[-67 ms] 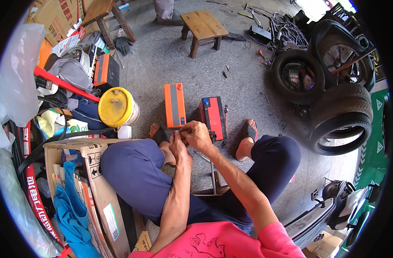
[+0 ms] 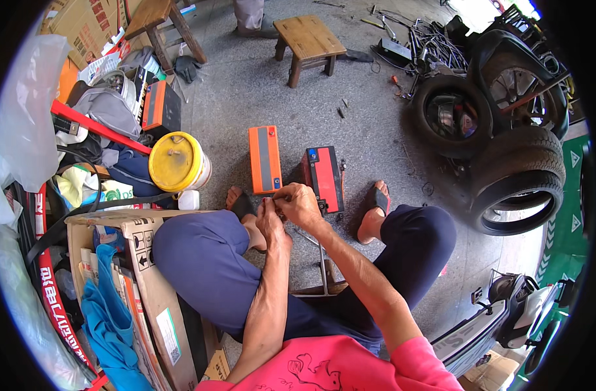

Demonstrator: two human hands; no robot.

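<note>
A: Largest first?
B: A heap of black rubber tyres (image 2: 519, 156) is filling the right of the frame. A square-topped brown wooden stool (image 2: 309, 37) is standing at top centre; a white round bucket with a yellow lid (image 2: 176, 162) is sitting left of centre.
A: Nearer the work?
B: Two box-shaped batteries are resting mid-frame, side by side but apart: an orange one with a grey stripe (image 2: 265, 160), and a black-sided one with a red top (image 2: 325, 179), to its right.
A: Hands?
B: The left hand (image 2: 270, 220) and right hand (image 2: 300, 206) are working close together, just below the orange battery in the frame. Fingers curling, tips bunched; whether they're clamping anything, I cannot tell. Any small part is hiding there.
A: Step?
B: Looks like close two-handed fingertip work. My judgement: the next move is calling for a steady left hand and fine right-finger control.
</note>
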